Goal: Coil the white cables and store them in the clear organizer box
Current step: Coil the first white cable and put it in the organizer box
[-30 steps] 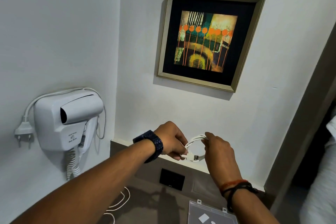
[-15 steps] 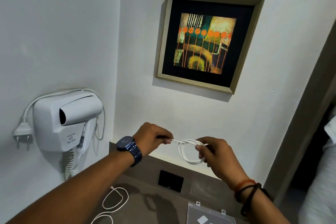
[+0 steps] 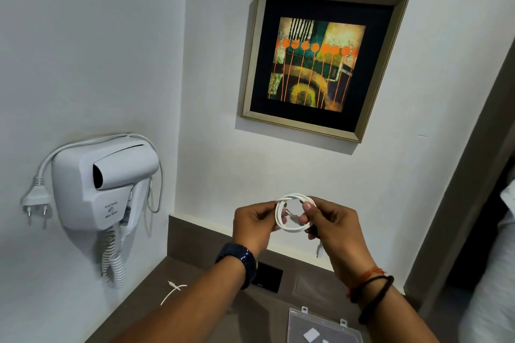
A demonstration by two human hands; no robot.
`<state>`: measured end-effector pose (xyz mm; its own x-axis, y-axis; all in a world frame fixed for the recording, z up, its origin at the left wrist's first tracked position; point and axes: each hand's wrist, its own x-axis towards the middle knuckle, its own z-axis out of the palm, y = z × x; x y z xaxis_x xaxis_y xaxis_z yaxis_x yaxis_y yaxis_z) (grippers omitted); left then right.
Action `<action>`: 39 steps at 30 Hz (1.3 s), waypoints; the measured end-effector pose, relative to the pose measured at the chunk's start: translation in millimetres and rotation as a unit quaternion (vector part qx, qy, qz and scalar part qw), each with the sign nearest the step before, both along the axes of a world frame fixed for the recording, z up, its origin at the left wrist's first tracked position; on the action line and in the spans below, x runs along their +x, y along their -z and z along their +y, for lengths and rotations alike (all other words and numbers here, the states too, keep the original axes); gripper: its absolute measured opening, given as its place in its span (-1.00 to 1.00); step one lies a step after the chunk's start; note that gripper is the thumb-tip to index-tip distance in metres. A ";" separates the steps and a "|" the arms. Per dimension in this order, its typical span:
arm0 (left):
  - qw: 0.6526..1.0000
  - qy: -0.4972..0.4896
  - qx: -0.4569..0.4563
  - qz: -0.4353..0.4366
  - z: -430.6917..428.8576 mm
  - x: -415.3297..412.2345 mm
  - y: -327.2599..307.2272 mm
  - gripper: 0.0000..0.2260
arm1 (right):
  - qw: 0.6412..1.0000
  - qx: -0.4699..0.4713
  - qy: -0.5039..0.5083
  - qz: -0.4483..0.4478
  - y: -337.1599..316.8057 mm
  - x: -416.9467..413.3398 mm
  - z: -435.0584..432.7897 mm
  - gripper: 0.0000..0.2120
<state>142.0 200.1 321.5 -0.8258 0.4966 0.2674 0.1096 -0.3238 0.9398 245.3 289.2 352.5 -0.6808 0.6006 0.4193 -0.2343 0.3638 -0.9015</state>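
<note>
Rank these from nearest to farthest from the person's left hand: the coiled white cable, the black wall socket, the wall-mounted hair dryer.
1. Coiled white cable: held in the left hand.
2. Black wall socket: just below the wrist.
3. Hair dryer: far left, on the side wall.

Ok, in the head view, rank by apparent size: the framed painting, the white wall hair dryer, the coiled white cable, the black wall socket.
1. Gold-framed abstract painting
2. White wall-mounted hair dryer
3. Coiled white cable held in both hands
4. Black wall socket plate, partly hidden by the wrist, so its rank against the cable is unsure.
</note>
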 end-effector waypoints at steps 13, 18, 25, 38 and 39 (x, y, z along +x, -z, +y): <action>0.982 0.093 0.066 -0.151 0.7 5.4 -0.2 -0.87 | 0.976 0.167 0.130 -0.047 11.3 2.3 10.1 -0.84; 0.976 0.116 0.067 -0.174 -0.5 -8.3 9.2 -0.76 | 0.991 0.112 0.028 -0.069 9.8 6.0 15.8 -0.83; 0.973 0.209 0.039 -0.094 -9.1 -28.9 26.7 -0.70 | 0.986 0.089 -0.078 -0.115 7.4 14.7 26.5 -0.80; 0.951 0.307 -0.032 0.014 -20.8 -43.6 23.8 -0.79 | 0.961 0.090 -0.180 -0.189 12.5 20.4 38.8 -0.89; 0.954 0.295 -0.041 0.018 -19.4 -42.7 23.2 -0.79 | 0.961 0.073 -0.185 -0.190 14.4 20.7 39.7 -0.88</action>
<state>99.3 180.8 298.3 -0.3865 0.8931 0.2300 -0.0373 -0.2643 0.9637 266.0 328.9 338.1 -0.9574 0.2409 0.1595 -0.0363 0.4472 -0.8937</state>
